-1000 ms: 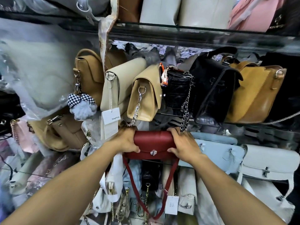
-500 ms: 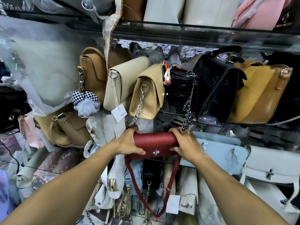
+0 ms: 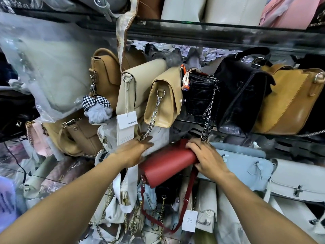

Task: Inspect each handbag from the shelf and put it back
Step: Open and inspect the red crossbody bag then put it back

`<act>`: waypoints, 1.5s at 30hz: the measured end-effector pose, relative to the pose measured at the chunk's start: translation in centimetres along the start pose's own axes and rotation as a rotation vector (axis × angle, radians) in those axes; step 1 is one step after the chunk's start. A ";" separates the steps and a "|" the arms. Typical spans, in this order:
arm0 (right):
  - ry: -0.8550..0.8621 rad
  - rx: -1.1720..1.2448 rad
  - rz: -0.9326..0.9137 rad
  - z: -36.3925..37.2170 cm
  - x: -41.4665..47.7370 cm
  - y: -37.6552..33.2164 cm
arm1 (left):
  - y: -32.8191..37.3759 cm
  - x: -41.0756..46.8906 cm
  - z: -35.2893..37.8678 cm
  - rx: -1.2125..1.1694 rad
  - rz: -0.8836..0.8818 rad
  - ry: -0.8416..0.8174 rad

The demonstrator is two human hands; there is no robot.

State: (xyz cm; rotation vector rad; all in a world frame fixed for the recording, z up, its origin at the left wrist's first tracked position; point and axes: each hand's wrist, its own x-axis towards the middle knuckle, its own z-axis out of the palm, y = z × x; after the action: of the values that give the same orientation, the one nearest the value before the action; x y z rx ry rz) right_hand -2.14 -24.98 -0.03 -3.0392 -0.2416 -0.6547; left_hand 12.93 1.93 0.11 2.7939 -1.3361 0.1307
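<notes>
Crowded shelves [image 3: 211,31] fill the frame; at centre the right hand [image 3: 208,158] grasps the red handbag [image 3: 167,164], left hand [image 3: 136,152] released beside it

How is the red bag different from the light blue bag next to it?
The red bag is tilted, with one end lower; the light blue bag lies level. The right hand holds the red bag; no hand holds the light blue bag. Both are smooth, plain-coloured handbags.

Red flap handbag [image 3: 167,166], tilted, strap [image 3: 182,208] dangling, amid shelved bags
</notes>
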 end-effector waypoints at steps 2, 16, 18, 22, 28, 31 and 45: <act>0.005 -0.009 -0.031 0.0 -0.2 0.1 | -0.2 0.4 0.7 0.120 0.004 -0.038; 0.037 -0.019 -0.201 -0.7 -0.8 -0.1 | -1.2 4.7 4.6 -0.305 -0.451 0.118; 0.057 -0.006 -0.226 -1.0 -1.1 -0.5 | -2.2 4.9 5.6 -0.264 -0.508 0.049; 0.093 0.004 -0.274 -1.7 -1.5 -1.3 | -1.7 3.9 5.3 -0.226 -0.238 0.150; 0.225 -0.026 -0.351 -2.9 -2.0 -3.0 | 1.4 -1.3 1.8 -0.032 -0.104 -0.033; 0.206 0.008 -0.353 -3.3 -2.8 -3.6 | 0.9 -4.1 1.3 -0.008 -0.040 -0.013; 0.045 0.489 0.062 -6.9 -5.7 -9.6 | 1.6 -14.2 -2.5 -1.499 -0.533 -0.026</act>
State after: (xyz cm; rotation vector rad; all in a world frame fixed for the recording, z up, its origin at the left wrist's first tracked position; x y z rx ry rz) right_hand -11.63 -16.69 3.83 -2.5513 -0.2595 -0.5597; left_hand 2.64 12.12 1.30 1.6525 -0.2626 -0.6332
